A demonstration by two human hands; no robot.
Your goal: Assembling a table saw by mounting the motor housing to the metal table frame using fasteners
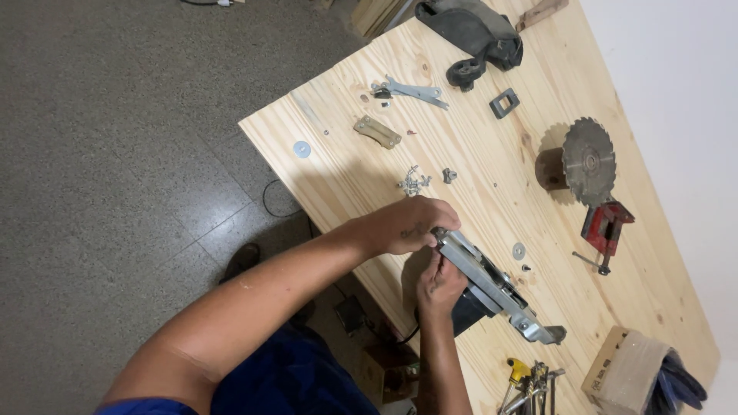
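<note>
both hands are on the metal base plate [492, 286] of a power tool, which sits tilted near the front edge of the pine desk [461, 100], its dark motor body [467, 313] hanging below toward the person. the left hand [411, 224] curls over the upper end of the plate, grip closed on that end, pinning it. the right hand [438, 286] comes up from beneath, fingers pinched narrow at the plate's edge; it seems to be working a small fastener there, though the part itself is too small to make out.

doing this well looks like a matter of keeping that left-hand hold firm so the plate doesn't rock, and letting the right fingertips turn in short, square moves rather than at a slant. small parts will roll, so anything loose is best kept over the wood, not over the gap.

now the edges: the tool hangs right at the desk's near edge, floor below. a washer [519, 250] and a tiny screw lie just beside the plate on the far side. a red clamp [606, 225] and a circular saw blade [588, 161] sit farther right, teeth exposed, well apart from the hands. a pile of screws [413, 183] lies just above the left hand. open wood lies left of that pile, toward the corner.
</note>
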